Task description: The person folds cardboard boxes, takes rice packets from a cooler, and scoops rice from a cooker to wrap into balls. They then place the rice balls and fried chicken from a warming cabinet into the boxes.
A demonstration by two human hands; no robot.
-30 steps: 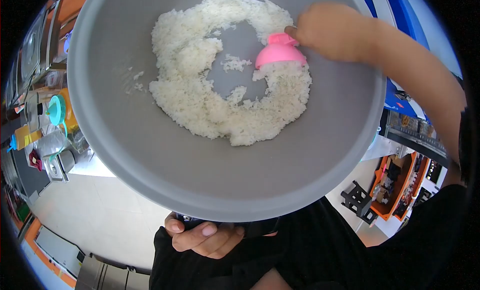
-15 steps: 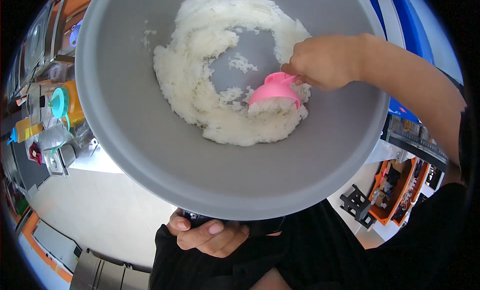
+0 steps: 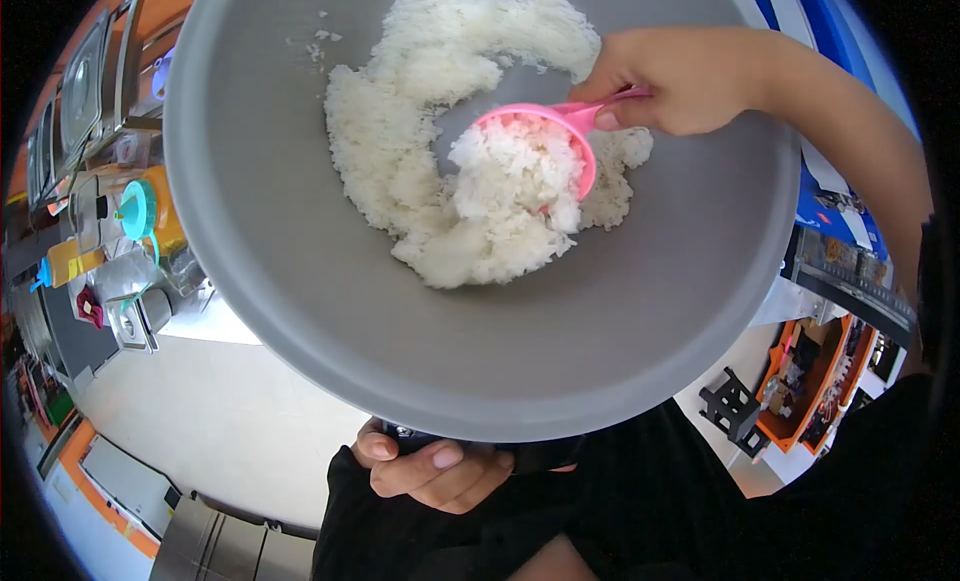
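Note:
A big grey bowl [image 3: 480, 366] holds cooked white rice [image 3: 375, 141] spread in a broken ring over its bottom. My right hand [image 3: 690, 81] is closed round the handle of a pink scoop [image 3: 588, 163], inside the bowl. Rice heaps up in the scoop's cup and spills over its far-left edge onto the rice below. Under the bowl's near rim, my left hand [image 3: 440, 474] has its fingers curled at a dark object [image 3: 400, 431], mostly hidden by the rim and the fingers.
On the left, an orange bottle with a turquoise lid [image 3: 137, 211], a blue-tipped squeeze bottle [image 3: 68, 265] and a metal container [image 3: 138, 319] stand on a counter. Lower right are an orange crate [image 3: 800, 381] and a black stool [image 3: 735, 411]. Blue packaging [image 3: 835, 216] lies behind my right arm.
The scoop has turned its opening upward and now carries a heap of rice. My right hand has moved up and slightly right. A gap shows in the ring's right side.

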